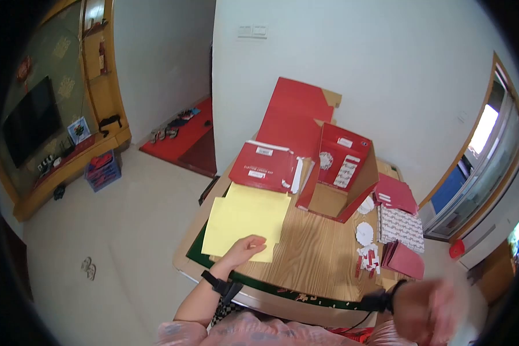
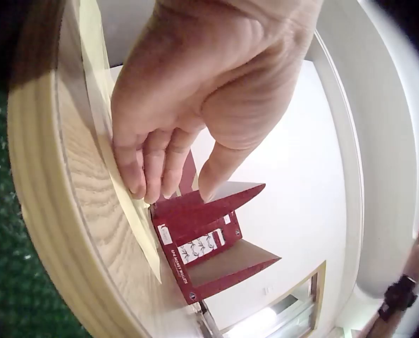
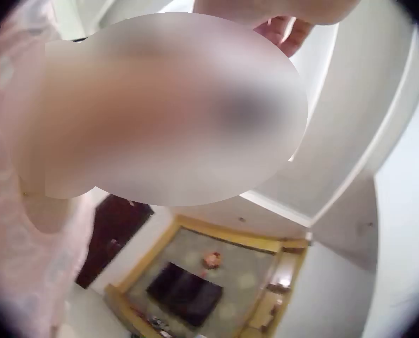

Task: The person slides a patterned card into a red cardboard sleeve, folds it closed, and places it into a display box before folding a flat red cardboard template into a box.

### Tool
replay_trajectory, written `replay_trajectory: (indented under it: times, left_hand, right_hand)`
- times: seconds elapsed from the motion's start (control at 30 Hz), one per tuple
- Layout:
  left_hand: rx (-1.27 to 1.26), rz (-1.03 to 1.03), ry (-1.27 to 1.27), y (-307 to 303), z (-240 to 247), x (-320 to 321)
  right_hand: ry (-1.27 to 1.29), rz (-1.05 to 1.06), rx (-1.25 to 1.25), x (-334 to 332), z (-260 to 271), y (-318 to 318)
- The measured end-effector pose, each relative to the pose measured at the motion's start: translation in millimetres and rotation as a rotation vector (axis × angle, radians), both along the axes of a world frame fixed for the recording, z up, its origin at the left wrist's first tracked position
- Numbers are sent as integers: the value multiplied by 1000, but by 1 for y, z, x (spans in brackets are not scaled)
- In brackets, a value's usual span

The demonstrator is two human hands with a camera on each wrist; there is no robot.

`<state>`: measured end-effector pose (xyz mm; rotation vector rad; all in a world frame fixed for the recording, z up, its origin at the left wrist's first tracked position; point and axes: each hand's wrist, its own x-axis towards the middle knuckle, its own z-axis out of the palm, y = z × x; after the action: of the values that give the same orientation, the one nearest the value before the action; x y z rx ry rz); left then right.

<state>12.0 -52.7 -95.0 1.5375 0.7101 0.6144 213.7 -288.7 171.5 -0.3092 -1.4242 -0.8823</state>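
Note:
My left hand (image 1: 245, 252) rests over the near edge of pale yellow paper sheets (image 1: 230, 219) on the wooden table. In the left wrist view its fingers (image 2: 153, 165) are relaxed, the tips right at the paper (image 2: 142, 239), with nothing gripped. My right hand (image 1: 438, 308) is raised near my body at the lower right, blurred in the head view. Part of its loosely bent fingers (image 3: 287, 34) shows at the top of the right wrist view, holding nothing visible. Beyond the sheets stand a flat red printed box (image 1: 264, 167) and an open red box (image 1: 360, 151).
Large red cardboard (image 1: 294, 109) leans at the back against the white wall. On the table's right lie white round pieces (image 1: 364, 233), red-and-white strips (image 1: 368, 260), a patterned white stack (image 1: 401, 228) and dark red folded pieces (image 1: 406, 259). A green cloth (image 1: 199, 248) shows at the near edge.

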Motion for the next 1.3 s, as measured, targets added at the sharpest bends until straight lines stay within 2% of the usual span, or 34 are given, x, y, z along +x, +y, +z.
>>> replay_trajectory:
  times: [0.07, 0.1, 0.2, 0.3, 0.33, 0.43, 0.47, 0.5, 0.57, 0.67, 0.73, 0.83, 0.9, 0.93, 1.0, 1.07, 1.17, 1.2, 1.3]
  left_hand:
    - [36, -11, 14, 3, -8, 0]
    - [18, 0, 17, 1, -10, -1]
    - [-5, 21, 32, 0, -2, 2]
    - [-22, -10, 24, -1, 4, 4]
    - [69, -42, 71, -1, 14, 4]
    - [359, -90, 209, 0, 63, 3]
    - [476, -81, 256, 4, 87, 3]
    - [595, -74, 308, 12, 104, 4]
    - [774, 15, 395, 40, 109, 13]
    - [891, 106, 573, 75, 125, 29]
    - [889, 64, 679, 102, 123, 40]
    - [891, 72, 742, 144, 88, 61]
    - [905, 99, 755, 147, 80, 75]
    - [833, 60, 860, 147, 82, 83]
    - [941, 101, 833, 159, 52, 96]
    - [953, 125, 820, 168, 32, 110]
    - [911, 52, 894, 156, 41, 117]
    - [949, 126, 842, 149, 40, 117]
    - [946, 4, 1074, 152, 57, 119]
  right_hand:
    - [-325, 458, 217, -17, 5, -18]
    - [-418, 475, 133, -28, 17, -17]
    - [-341, 635, 101, -47, 27, -6]
    - [-401, 565, 66, -40, 14, -16]
    - [-438, 658, -50, -35, 10, -18]
    - [-417, 644, -193, -31, 5, -21]
    - [-412, 649, -154, -28, 3, -23]
    - [-390, 646, 23, -28, 4, -21]
    - [-341, 617, 380, -29, 7, -15]
    - [-350, 680, 29, -24, 3, -24]
    - [-398, 667, -122, -22, 9, -21]
    - [-314, 613, -409, -11, -4, -43]
    - [-305, 605, -195, -11, -3, -32]
    - [-262, 582, -90, -15, 0, -30]
    - [-218, 548, 20, -17, 10, -26]
    - [-252, 540, -92, -11, 7, -33]
    - [-323, 546, -191, -2, 3, -36]
    - [-344, 554, -212, 0, 2, -36]
    - [-245, 484, -336, -3, 0, -47]
